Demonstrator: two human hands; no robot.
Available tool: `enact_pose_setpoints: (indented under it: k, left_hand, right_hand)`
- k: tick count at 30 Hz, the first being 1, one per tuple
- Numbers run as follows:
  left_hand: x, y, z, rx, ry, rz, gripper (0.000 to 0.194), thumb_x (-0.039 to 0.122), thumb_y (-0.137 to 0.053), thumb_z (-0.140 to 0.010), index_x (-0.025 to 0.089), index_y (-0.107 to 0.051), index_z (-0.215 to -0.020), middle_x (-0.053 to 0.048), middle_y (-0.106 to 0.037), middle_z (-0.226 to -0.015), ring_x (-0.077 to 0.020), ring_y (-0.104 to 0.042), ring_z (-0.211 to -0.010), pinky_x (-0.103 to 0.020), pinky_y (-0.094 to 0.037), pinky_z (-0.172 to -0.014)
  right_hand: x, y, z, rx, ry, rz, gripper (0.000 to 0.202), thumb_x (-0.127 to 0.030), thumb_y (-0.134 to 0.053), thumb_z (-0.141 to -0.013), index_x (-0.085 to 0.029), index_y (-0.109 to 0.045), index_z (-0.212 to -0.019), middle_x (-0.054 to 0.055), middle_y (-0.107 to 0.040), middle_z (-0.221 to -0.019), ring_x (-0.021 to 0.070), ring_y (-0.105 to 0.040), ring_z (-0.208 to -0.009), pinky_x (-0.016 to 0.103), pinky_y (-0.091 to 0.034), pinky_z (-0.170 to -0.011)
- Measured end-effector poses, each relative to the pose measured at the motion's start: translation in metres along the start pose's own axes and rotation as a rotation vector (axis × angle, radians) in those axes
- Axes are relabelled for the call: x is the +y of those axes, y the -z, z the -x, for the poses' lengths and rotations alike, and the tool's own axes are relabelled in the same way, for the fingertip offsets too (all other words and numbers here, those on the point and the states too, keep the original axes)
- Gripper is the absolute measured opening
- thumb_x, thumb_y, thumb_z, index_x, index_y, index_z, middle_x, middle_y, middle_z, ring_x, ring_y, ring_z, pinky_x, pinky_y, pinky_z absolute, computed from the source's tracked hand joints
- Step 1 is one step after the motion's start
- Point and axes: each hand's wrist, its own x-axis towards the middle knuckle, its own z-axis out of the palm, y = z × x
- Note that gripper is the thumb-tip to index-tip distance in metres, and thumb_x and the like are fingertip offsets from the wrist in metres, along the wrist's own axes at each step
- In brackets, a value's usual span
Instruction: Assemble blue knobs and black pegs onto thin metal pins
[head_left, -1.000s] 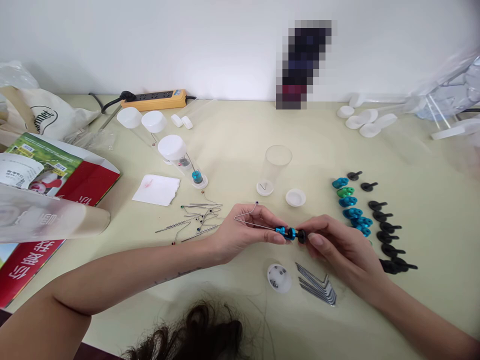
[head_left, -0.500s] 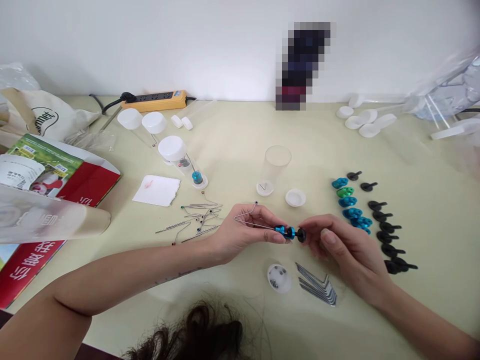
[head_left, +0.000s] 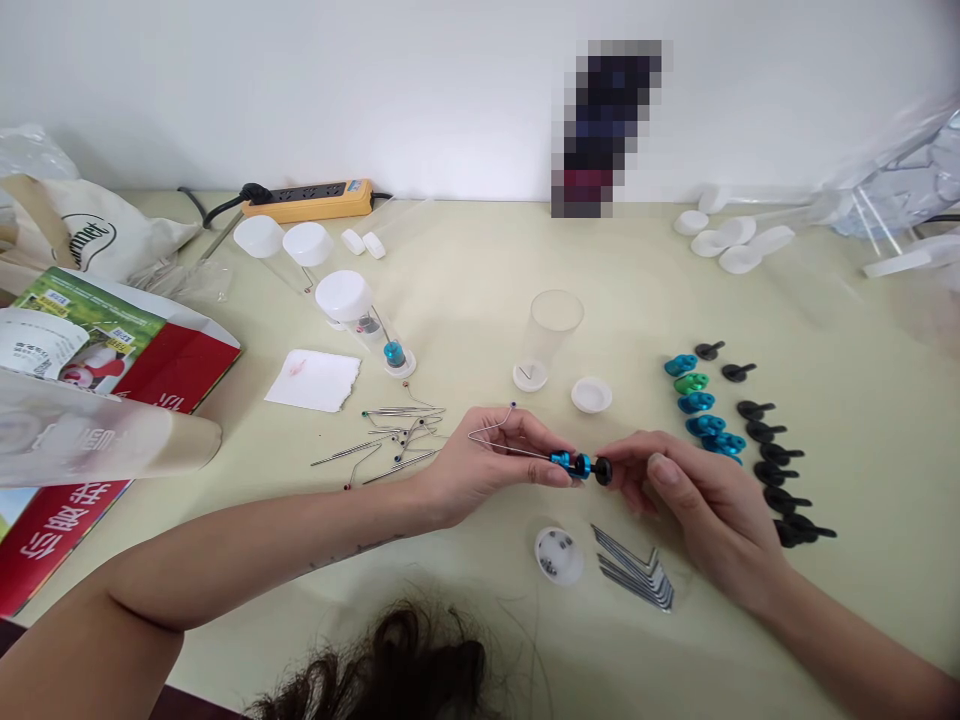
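Note:
My left hand (head_left: 506, 460) is closed, pinching a small blue metal fitting (head_left: 571, 463) at its fingertips. A bent thin wire (head_left: 487, 437) with a small dark blue tip runs from the fitting back over the hand. On the fitting's right end sits a round black knob (head_left: 603, 472) on a short stem. My right hand (head_left: 690, 495) is beside the knob, fingers curved with the tips close to it and the thumb apart; whether they touch it I cannot tell. Below the hands are a white cap with small metal screws (head_left: 559, 557) and a row of hex keys (head_left: 637, 570).
Blue and green fittings (head_left: 696, 402) and black knobs (head_left: 776, 455) stand in columns at right. Several bent wires (head_left: 397, 440) lie at left, near white-capped clear tubes (head_left: 375, 335). An uncapped clear tube (head_left: 553, 330) stands ahead beside a white cap (head_left: 592, 394). A yellow power strip (head_left: 307, 201) lies by the wall.
My right hand has shifted very slightly, its thumb moving a little to the right. My left hand and the blue fitting stay in place.

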Motion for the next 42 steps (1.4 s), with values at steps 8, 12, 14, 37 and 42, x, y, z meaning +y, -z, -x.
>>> enact_pose_setpoints:
  k: [8, 12, 14, 37, 42]
  left_hand:
    - [0.0007, -0.0002, 0.0005, -0.005, -0.003, -0.002, 0.025, 0.015, -0.082, -0.060, 0.013, -0.070, -0.082, -0.004, -0.074, -0.081, -0.0150, -0.070, -0.079, -0.028, -0.056, -0.080]
    - [0.0001, 0.0004, 0.0005, -0.014, -0.004, 0.001, 0.025, 0.015, -0.082, -0.060, 0.013, -0.070, -0.082, -0.004, -0.074, -0.082, -0.0151, -0.070, -0.080, -0.029, -0.056, -0.080]
    - [-0.0003, 0.0006, 0.0006, -0.011, 0.000, 0.003, 0.025, 0.015, -0.082, -0.060, 0.013, -0.070, -0.082, -0.004, -0.073, -0.082, -0.0150, -0.070, -0.080, -0.029, -0.056, -0.079]
    - [0.0011, 0.0002, 0.0007, -0.006, 0.002, 0.003, 0.026, 0.016, -0.082, -0.059, 0.013, -0.070, -0.081, -0.004, -0.074, -0.082, -0.0166, -0.070, -0.080, -0.032, -0.055, -0.082]
    - [0.0003, 0.0005, 0.0005, -0.018, -0.007, 0.014, 0.025, 0.016, -0.082, -0.060, 0.013, -0.069, -0.082, -0.004, -0.074, -0.082, -0.0154, -0.070, -0.079, -0.030, -0.055, -0.080]
  right_hand:
    - [0.0002, -0.0001, -0.0007, 0.008, -0.011, -0.039, 0.029, -0.031, -0.035, -0.100, -0.028, -0.063, -0.106, 0.001, -0.059, -0.079, 0.0115, -0.052, -0.061, 0.025, -0.040, -0.053]
    - [-0.0009, 0.0000, -0.0001, 0.002, -0.014, -0.041, 0.030, -0.031, -0.035, -0.100, -0.027, -0.064, -0.106, 0.002, -0.059, -0.078, 0.0120, -0.052, -0.060, 0.026, -0.040, -0.052]
    - [-0.0016, 0.0000, 0.0007, 0.018, -0.015, -0.055, 0.029, -0.031, -0.035, -0.100, -0.028, -0.063, -0.108, 0.001, -0.059, -0.079, 0.0123, -0.052, -0.061, 0.026, -0.040, -0.053]
    - [0.0007, 0.0000, 0.0000, 0.022, -0.043, -0.078, 0.032, -0.032, -0.035, -0.099, -0.026, -0.066, -0.107, 0.004, -0.061, -0.080, 0.0144, -0.052, -0.061, 0.029, -0.040, -0.055]
    - [-0.0009, 0.0001, -0.0010, 0.021, -0.040, -0.062, 0.032, -0.032, -0.035, -0.099, -0.027, -0.066, -0.108, 0.003, -0.060, -0.079, 0.0134, -0.052, -0.060, 0.029, -0.040, -0.054]
